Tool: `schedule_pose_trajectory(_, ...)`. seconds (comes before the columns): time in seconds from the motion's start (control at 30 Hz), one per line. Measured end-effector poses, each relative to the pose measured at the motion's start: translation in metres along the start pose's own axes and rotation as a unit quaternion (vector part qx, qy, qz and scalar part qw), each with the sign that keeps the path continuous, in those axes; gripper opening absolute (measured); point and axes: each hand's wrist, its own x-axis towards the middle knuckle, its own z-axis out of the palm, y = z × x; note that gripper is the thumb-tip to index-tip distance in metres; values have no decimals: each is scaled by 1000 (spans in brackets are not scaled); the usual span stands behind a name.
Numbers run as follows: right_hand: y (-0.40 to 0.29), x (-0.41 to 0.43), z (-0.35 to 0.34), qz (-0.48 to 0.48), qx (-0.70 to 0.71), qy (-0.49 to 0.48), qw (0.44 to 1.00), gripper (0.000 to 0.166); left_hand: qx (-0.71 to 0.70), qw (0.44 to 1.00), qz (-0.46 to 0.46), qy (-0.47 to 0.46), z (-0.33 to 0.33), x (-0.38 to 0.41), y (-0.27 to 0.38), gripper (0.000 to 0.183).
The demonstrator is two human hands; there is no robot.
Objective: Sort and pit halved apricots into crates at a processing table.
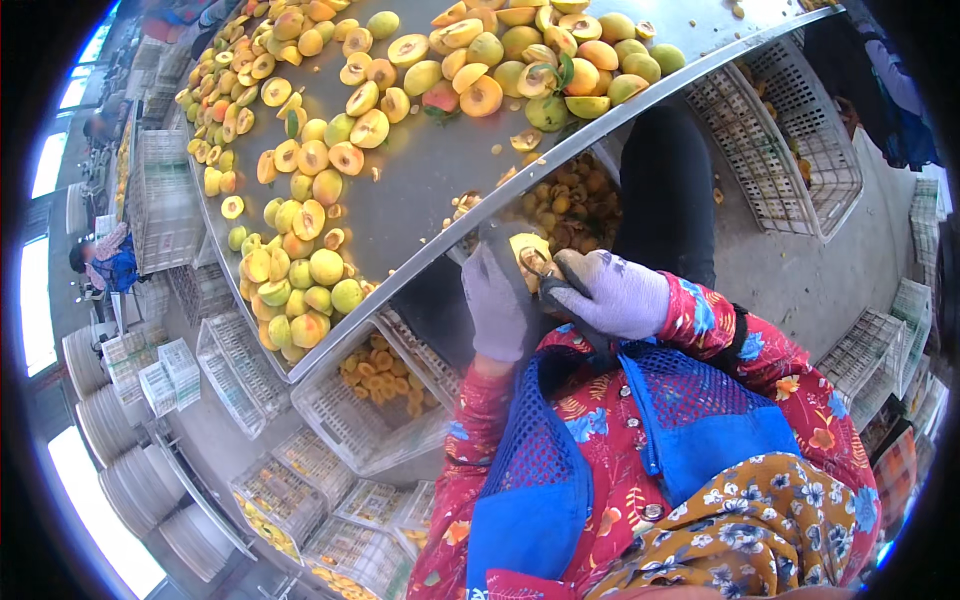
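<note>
My left hand (496,300), in a lilac glove with dark grey palm, holds a cut yellow peach half (528,244), its cut side facing the other hand. In my right hand (619,294), gloved alike, is a small pitting tool with a curved metal loop (532,259), set against the flesh of the peach half. Its handle is mostly hidden in the fingers. Both hands are just in front of the metal table's edge (480,214). Below and behind them sits a container of peach pieces and scraps (574,196).
Halved and whole peaches (307,217) lie in heaps on the metal table (442,169). At left below stands a plastic crate (330,420) with peach halves (382,375). Another crate (757,150) stands at right on the floor. Other people (112,259) are farther off.
</note>
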Motion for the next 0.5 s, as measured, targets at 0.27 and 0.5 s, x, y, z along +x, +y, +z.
schedule_pose_trajectory(0.27,12,1,7,-3,-7,21,1000,31,112,993,46,2,1,3,-7,33)
schedule_pose_trajectory(0.5,15,-5,19,-60,15,124,990,30,27,999,-18,-2,-19,14,16,41)
